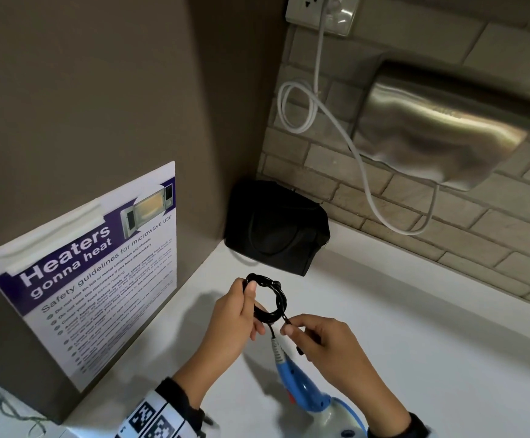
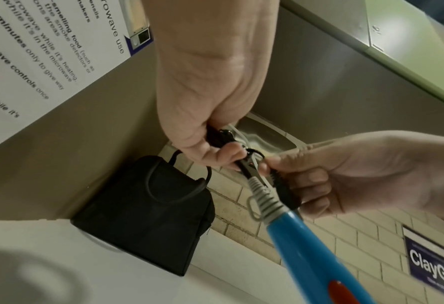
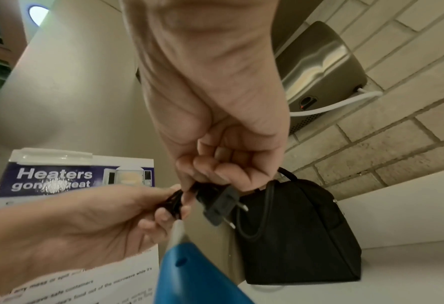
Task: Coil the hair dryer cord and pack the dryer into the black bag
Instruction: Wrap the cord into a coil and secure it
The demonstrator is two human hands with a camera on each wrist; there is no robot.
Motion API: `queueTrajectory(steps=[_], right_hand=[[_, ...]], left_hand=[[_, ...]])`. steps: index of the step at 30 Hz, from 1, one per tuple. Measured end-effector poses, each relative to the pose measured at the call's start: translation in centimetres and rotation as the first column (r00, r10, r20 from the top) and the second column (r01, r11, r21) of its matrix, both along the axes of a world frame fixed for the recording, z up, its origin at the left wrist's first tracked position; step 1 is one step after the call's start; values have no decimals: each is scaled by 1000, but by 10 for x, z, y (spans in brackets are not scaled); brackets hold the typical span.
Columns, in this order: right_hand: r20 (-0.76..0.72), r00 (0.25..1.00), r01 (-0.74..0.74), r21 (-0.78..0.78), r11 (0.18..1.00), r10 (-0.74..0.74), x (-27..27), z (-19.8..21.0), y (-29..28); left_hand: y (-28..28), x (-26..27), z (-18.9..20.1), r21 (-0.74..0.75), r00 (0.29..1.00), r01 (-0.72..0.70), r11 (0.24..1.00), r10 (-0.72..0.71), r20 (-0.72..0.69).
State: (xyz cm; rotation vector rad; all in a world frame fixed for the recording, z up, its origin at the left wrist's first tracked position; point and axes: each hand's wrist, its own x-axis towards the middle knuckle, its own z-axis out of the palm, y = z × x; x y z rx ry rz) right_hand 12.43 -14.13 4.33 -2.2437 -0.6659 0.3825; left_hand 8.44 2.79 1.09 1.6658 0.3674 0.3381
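- The left hand (image 1: 236,314) pinches the coiled black cord (image 1: 268,298), thumb curled over the loop, just above the white tabletop (image 1: 415,343).
- The right hand (image 1: 323,346) has its fingers clamped on the cord's tail; the black plug (image 3: 219,202), two pins showing, juts from that grip in the right wrist view.
- The blue hair dryer (image 1: 301,390) hangs from the coil by its grey strain relief, at 6 o'clock of the loop.
- The black bag (image 1: 276,226) sits in the corner at 12 o'clock of the hands, apparently closed.
- Likely step: securing the tail round the coil. To do it well, I would keep the left thumb firm so the turns do not spring apart, wrap the tail snugly, and avoid a sharp bend at the strain relief.
- The wall poster (image 1: 92,267) at 9 o'clock reads "Heaters gonna heat" and "Safety guidelines for microwave use".
- A dark sign (image 2: 433,265) reads "ClayGo".
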Motion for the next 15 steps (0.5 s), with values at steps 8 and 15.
queueTrajectory(steps=[8,15], right_hand=[[-130,991,-11,82,997,22,3,-3,5],[-200,979,-3,173,985,38,-8,2,15]], left_hand=[[5,0,4,111,991,132,985,-134,11],[-6,-1,19,-483,991,112,869,-63,115]])
